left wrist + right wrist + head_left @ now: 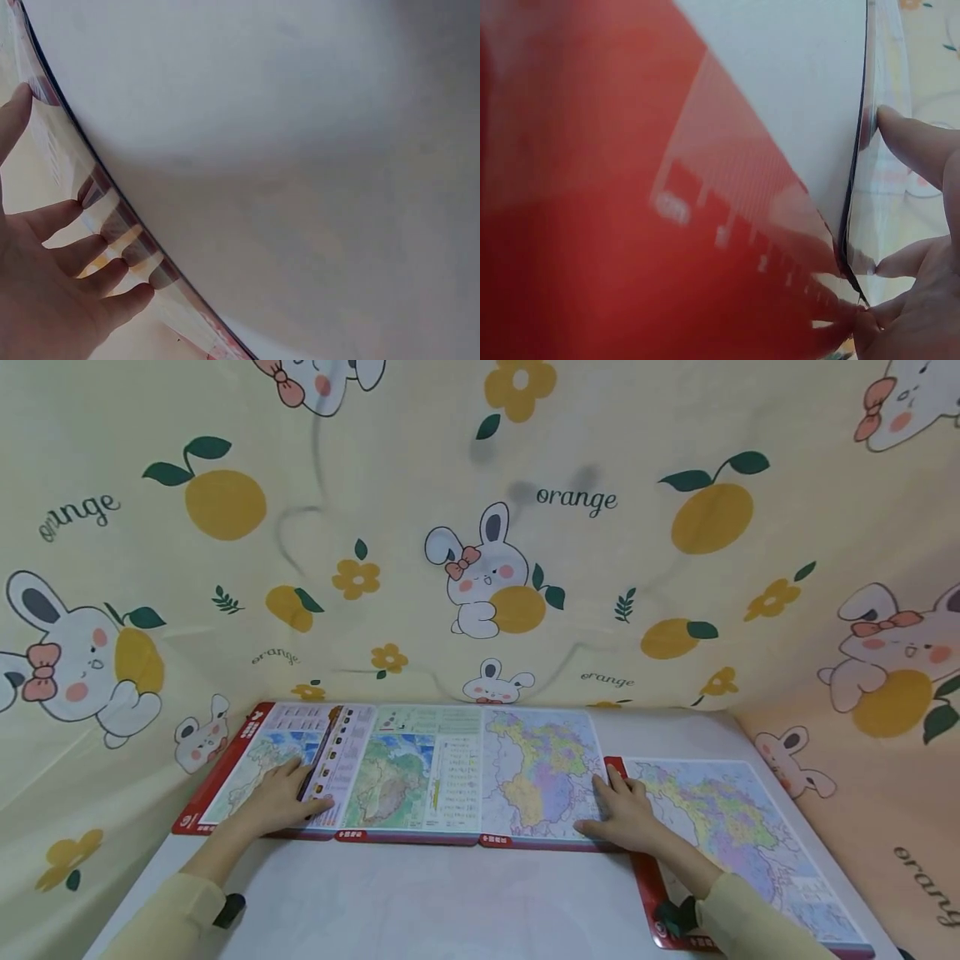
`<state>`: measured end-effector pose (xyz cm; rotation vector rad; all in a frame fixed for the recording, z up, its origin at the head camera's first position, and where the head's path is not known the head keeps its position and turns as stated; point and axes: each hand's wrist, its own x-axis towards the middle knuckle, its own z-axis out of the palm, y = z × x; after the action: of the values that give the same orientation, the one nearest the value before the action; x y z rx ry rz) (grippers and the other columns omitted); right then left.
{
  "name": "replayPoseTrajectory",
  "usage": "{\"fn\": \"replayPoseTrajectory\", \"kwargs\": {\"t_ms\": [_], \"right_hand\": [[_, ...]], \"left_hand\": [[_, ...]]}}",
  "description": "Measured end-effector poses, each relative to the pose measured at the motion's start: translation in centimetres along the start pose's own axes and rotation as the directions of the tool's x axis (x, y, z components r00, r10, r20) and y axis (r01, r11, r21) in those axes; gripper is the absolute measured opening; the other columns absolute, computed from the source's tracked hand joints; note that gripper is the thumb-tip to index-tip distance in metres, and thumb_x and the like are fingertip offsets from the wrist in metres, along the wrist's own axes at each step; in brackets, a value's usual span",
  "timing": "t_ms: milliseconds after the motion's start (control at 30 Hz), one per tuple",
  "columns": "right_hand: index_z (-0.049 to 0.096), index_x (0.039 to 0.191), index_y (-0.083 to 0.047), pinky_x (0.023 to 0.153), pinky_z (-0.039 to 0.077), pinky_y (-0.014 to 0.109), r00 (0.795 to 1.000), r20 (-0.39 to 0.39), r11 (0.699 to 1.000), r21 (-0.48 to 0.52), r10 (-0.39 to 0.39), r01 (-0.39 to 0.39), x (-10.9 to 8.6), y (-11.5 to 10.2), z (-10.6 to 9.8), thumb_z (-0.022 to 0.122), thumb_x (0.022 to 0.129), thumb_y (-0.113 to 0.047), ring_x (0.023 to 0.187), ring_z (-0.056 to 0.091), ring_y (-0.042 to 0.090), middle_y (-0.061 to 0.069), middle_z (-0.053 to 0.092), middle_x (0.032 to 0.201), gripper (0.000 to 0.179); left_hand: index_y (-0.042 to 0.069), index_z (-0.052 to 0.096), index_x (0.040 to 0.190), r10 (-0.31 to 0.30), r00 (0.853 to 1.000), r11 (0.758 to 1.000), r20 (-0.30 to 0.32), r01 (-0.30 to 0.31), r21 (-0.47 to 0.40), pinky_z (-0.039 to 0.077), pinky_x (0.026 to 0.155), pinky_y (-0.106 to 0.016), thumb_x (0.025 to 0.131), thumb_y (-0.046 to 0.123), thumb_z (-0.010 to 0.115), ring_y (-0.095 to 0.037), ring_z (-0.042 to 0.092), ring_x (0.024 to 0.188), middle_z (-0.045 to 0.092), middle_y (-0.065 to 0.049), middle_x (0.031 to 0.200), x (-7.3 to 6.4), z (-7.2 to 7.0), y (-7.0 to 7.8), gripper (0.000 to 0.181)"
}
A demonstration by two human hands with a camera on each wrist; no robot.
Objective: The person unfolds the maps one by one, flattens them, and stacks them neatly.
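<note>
A row of glossy map sheets lies along the back of the white table. My left hand (277,797) rests with spread fingers on the left map (258,772), across the dark seam beside the middle map (393,785). In the left wrist view, the fingertips (116,277) touch the glossy surface, which mirrors them. My right hand (630,814) lies spread at the right edge of the coloured map (536,768). Its fingers reach over the red border of a separate map (727,827). The right wrist view shows that red border (592,225) with ruler marks, close to the fingertips.
The white tabletop (420,902) extends in front of the row. A cream cloth (420,460) printed with rabbits and oranges hangs behind and at both sides. The separate map sits nearer the front right, partly covered by my right forearm. Dark straps (228,910) sit at the wrists.
</note>
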<state>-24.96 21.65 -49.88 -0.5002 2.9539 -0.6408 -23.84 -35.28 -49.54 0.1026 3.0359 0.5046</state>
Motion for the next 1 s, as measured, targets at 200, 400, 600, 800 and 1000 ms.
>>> {"fn": "replayPoseTrajectory", "kwargs": {"t_ms": [200, 400, 600, 800, 1000], "right_hand": [[0.046, 0.15, 0.01, 0.098, 0.036, 0.079, 1.0, -0.013, 1.0, -0.009, 0.01, -0.011, -0.1, -0.1, 0.0, 0.082, 0.086, -0.046, 0.131, 0.032, 0.064, 0.042, 0.025, 0.159, 0.092], [0.047, 0.15, 0.008, 0.098, 0.038, 0.077, 0.999, -0.022, 1.0, -0.01, 0.025, -0.026, -0.2, -0.2, 0.0, 0.081, 0.087, -0.047, 0.13, 0.033, 0.063, 0.041, 0.027, 0.159, 0.09], [0.045, 0.152, 0.007, 0.098, 0.038, 0.079, 0.999, -0.037, 0.997, 0.073, 0.023, -0.02, -0.2, -0.1, 0.2, 0.082, 0.087, -0.044, 0.132, 0.031, 0.062, 0.038, 0.029, 0.16, 0.091], [0.034, 0.158, 0.006, 0.102, 0.037, 0.079, 0.996, -0.079, 0.975, 0.223, 0.031, -0.013, -0.9, -0.2, -0.3, 0.077, 0.093, -0.038, 0.138, 0.028, 0.058, 0.032, 0.028, 0.164, 0.089], [0.032, 0.16, 0.002, 0.109, 0.029, 0.08, 0.983, -0.177, 0.948, 0.316, 0.041, 0.017, -2.4, -0.6, -1.5, 0.071, 0.099, -0.034, 0.146, 0.026, 0.057, 0.031, 0.03, 0.164, 0.081]], "left_hand": [[-0.012, 0.047, 0.146, -0.008, 1.0, 1.0, 0.005, 0.008, 0.0, 0.031, 0.105, -0.082, 0.087, 0.057, 0.075, -0.067, 0.027, 0.14, 0.031, -0.044, 0.154, -0.2, -0.3, 0.3, 0.095], [-0.013, 0.047, 0.146, -0.006, 1.0, 1.0, 0.011, 0.006, -0.008, 0.029, 0.106, -0.082, 0.087, 0.057, 0.075, -0.067, 0.026, 0.14, 0.03, -0.045, 0.154, -0.1, -0.2, 0.2, 0.096], [-0.015, 0.044, 0.147, -0.017, 1.0, 1.0, 0.019, 0.017, -0.02, 0.03, 0.108, -0.08, 0.087, 0.054, 0.076, -0.066, 0.026, 0.141, 0.03, -0.045, 0.154, -0.6, -0.6, 0.4, 0.097], [-0.016, 0.044, 0.146, 0.037, 0.999, 0.997, -0.026, -0.038, -0.073, 0.032, 0.112, -0.075, 0.093, 0.038, 0.075, -0.063, 0.032, 0.141, 0.033, -0.043, 0.153, -0.8, -0.7, 2.3, 0.082], [-0.011, 0.041, 0.151, 0.05, 0.996, 0.975, -0.072, -0.064, -0.214, 0.032, 0.113, -0.072, 0.098, 0.028, 0.07, -0.059, 0.031, 0.144, 0.031, -0.037, 0.158, -0.4, -1.0, 7.0, 0.072]]}}
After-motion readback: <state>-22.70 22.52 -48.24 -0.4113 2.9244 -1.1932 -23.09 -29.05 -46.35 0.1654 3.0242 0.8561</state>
